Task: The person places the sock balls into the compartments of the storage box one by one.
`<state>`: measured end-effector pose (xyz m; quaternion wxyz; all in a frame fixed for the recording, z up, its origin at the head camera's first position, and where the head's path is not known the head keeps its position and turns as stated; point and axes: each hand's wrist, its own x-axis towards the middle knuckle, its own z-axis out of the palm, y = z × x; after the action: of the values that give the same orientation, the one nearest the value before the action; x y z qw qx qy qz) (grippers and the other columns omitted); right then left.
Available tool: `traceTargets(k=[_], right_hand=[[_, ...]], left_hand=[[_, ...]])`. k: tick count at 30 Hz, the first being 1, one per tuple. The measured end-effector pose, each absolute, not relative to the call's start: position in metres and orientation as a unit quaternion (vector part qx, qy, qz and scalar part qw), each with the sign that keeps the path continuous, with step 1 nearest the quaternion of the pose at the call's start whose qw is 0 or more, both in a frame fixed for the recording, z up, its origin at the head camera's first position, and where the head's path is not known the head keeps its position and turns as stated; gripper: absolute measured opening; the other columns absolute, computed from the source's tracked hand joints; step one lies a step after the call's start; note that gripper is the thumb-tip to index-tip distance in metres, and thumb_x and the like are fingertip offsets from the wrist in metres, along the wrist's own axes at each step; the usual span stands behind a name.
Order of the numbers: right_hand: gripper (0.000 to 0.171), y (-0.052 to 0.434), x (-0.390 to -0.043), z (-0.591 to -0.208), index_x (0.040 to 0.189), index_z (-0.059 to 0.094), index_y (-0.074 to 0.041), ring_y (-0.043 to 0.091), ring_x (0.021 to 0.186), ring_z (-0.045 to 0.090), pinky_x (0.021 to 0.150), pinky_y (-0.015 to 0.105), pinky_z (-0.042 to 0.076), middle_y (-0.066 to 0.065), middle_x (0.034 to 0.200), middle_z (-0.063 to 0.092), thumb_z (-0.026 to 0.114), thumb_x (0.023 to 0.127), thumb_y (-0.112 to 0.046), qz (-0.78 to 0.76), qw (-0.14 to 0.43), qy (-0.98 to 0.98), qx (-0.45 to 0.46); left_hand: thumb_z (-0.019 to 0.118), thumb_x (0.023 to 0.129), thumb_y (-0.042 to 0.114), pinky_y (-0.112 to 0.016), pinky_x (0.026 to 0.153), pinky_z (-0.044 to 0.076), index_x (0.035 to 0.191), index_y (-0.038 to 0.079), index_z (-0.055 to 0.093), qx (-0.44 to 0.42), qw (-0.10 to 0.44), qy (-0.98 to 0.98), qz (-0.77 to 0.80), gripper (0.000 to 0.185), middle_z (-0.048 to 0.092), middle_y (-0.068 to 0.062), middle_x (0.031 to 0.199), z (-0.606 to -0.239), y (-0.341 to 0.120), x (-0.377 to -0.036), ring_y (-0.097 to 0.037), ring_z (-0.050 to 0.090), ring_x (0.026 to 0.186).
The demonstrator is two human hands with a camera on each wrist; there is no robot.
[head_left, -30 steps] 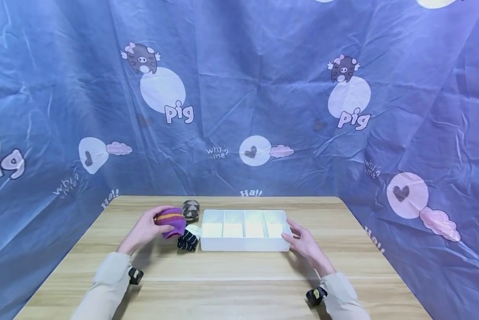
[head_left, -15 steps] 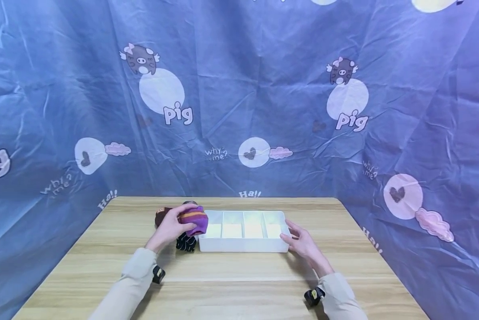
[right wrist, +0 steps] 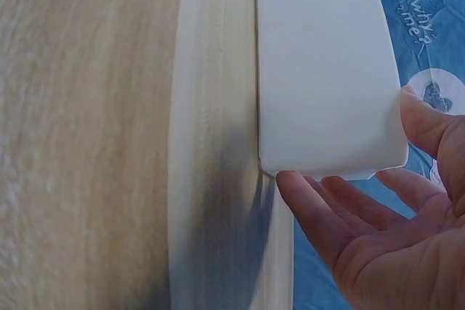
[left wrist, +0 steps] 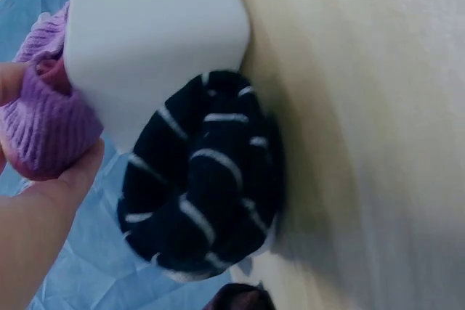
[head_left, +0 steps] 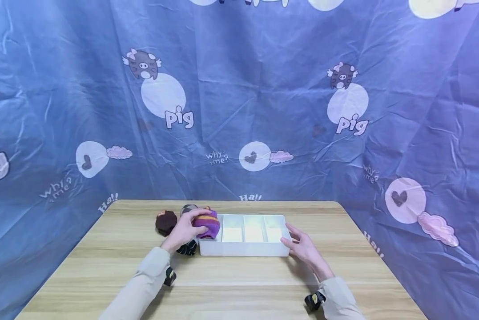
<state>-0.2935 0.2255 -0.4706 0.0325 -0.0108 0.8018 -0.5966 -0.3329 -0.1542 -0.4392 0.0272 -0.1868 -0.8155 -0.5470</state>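
My left hand (head_left: 186, 231) grips a rolled purple sock (head_left: 212, 226) with an orange stripe, over the leftmost compartment of a white divided box (head_left: 243, 249). In the left wrist view, thumb and fingers pinch the ribbed purple roll beside the box's wall. At the box's other end is my right hand (head_left: 308, 251), its thumb at the rim and its fingers against the end wall (right wrist: 330, 128). A black rolled sock (left wrist: 200, 179) with white lines lies against the box's left end, under my left hand. The compartments right of the purple sock hold nothing.
A dark brown rolled sock (head_left: 166, 223) lies left of my left hand. Behind that hand, a grey patterned rolled sock (head_left: 188, 207) is partly hidden. The wooden table (head_left: 239, 293) ends at a blue printed curtain (head_left: 223, 111).
My left hand has carried the purple sock rightward, from beside the other socks to over the box's left compartment. The brown sock has come into sight. My right hand stays at the box's end.
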Motion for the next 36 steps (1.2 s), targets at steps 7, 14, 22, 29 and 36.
traceTargets(k=[7, 14, 22, 29, 36], right_hand=[[0.066, 0.227, -0.294, -0.471, 0.152, 0.030, -0.001, 0.044, 0.122, 0.055, 0.091, 0.045, 0.055, 0.037, 0.144, 0.038, 0.063, 0.095, -0.013, -0.591, 0.031, 0.806, -0.019], [0.065, 0.226, -0.296, -0.474, 0.153, 0.029, -0.005, 0.046, 0.126, 0.051, 0.095, 0.048, 0.053, 0.034, 0.147, 0.038, 0.061, 0.096, -0.013, -0.587, 0.031, 0.809, -0.012], [0.066, 0.232, -0.289, -0.479, 0.151, 0.031, 0.000, 0.046, 0.123, 0.053, 0.086, 0.040, 0.058, 0.036, 0.144, 0.040, 0.063, 0.095, -0.012, -0.578, 0.020, 0.816, -0.021], [0.065, 0.230, -0.290, -0.474, 0.151, 0.030, 0.001, 0.050, 0.126, 0.048, 0.091, 0.046, 0.055, 0.036, 0.145, 0.038, 0.061, 0.096, -0.014, -0.570, 0.024, 0.821, -0.024], [0.064, 0.230, -0.293, -0.475, 0.151, 0.029, 0.001, 0.047, 0.124, 0.051, 0.090, 0.043, 0.056, 0.037, 0.146, 0.037, 0.060, 0.096, -0.009, -0.591, 0.026, 0.806, -0.026]], left_hand=[[0.070, 0.079, -0.007, -0.026, 0.081, 0.050, 0.131, 0.000, 0.060, -0.184, 0.018, -0.823, -0.537, 0.053, 0.060, -0.025, 0.123, -0.421, -0.150, -0.316, -0.021, 0.059, 0.096], [0.074, 0.079, -0.002, -0.027, 0.081, 0.050, 0.133, 0.004, 0.059, -0.184, 0.045, -0.831, -0.524, 0.057, 0.061, -0.023, 0.123, -0.447, -0.153, -0.333, -0.023, 0.060, 0.098], [0.079, 0.078, 0.006, -0.032, 0.082, 0.055, 0.132, 0.014, 0.062, -0.140, 0.043, -0.816, -0.560, 0.058, 0.061, -0.015, 0.123, -0.470, -0.146, -0.336, -0.024, 0.065, 0.099], [0.081, 0.075, 0.008, -0.030, 0.078, 0.055, 0.129, 0.016, 0.064, -0.128, 0.049, -0.829, -0.542, 0.057, 0.068, -0.011, 0.113, -0.464, -0.140, -0.333, -0.019, 0.066, 0.092], [0.082, 0.075, 0.008, -0.031, 0.079, 0.054, 0.130, 0.014, 0.062, -0.129, 0.039, -0.813, -0.567, 0.059, 0.067, -0.010, 0.114, -0.465, -0.139, -0.336, -0.020, 0.065, 0.094]])
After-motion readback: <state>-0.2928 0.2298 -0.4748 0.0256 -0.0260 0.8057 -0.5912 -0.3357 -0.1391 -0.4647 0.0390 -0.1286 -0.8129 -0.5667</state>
